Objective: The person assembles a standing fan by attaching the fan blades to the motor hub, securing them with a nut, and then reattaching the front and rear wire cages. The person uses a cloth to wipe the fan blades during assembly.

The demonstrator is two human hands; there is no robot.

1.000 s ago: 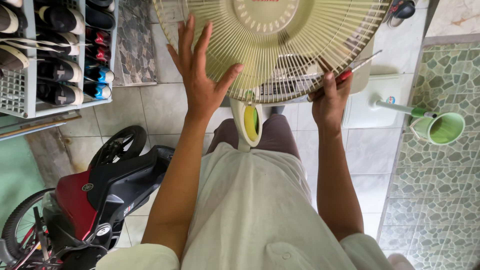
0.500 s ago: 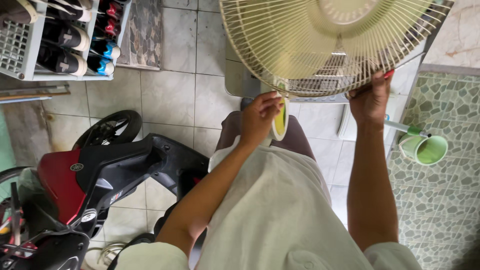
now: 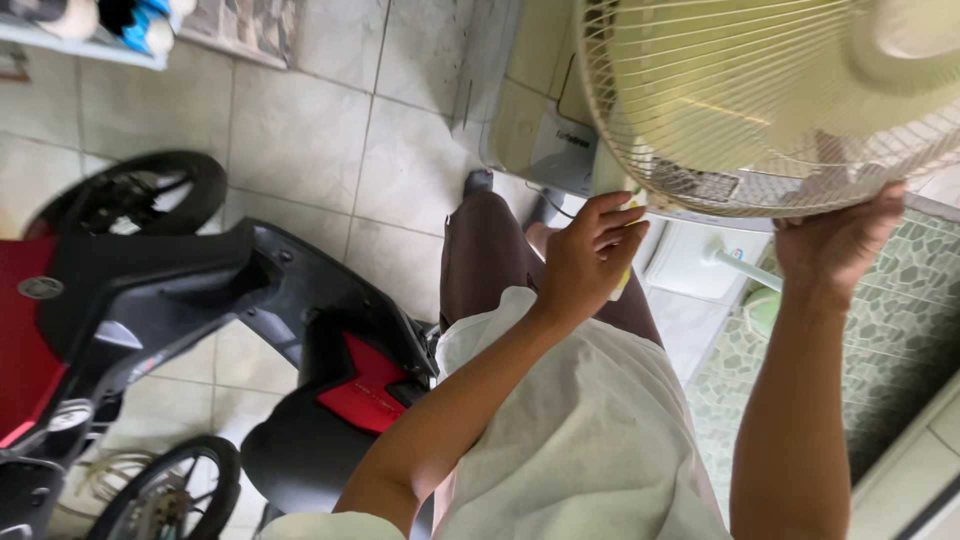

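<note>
My left hand (image 3: 585, 262) curled its fingers (image 3: 622, 218) against the lower edge of the cream wire fan guard (image 3: 760, 110), and something yellow showed just behind those fingers, though I could not tell whether the hand gripped it. My right hand (image 3: 838, 243) pressed up under the same rim a little farther along, fingers wrapped over the wire from below, grasping the guard. The fan filled the space directly above both hands, its pale blades blurred behind the mesh. Beneath the left hand ran my leg in brown trousers (image 3: 490, 255), with my cream shirt (image 3: 580, 440) spread below the wrists. Just beyond the left hand's knuckles stood the fan's white base (image 3: 545, 140) on the tiled floor (image 3: 300, 130). Under the right hand lay a green cup (image 3: 765, 310), partly hidden, beside a pebble-patterned floor section (image 3: 890, 330). Well off to the left of the left hand, a red and black motorbike (image 3: 200, 310) stood, one black wheel (image 3: 130, 195) near its top and another (image 3: 170, 495) near its bottom.
</note>
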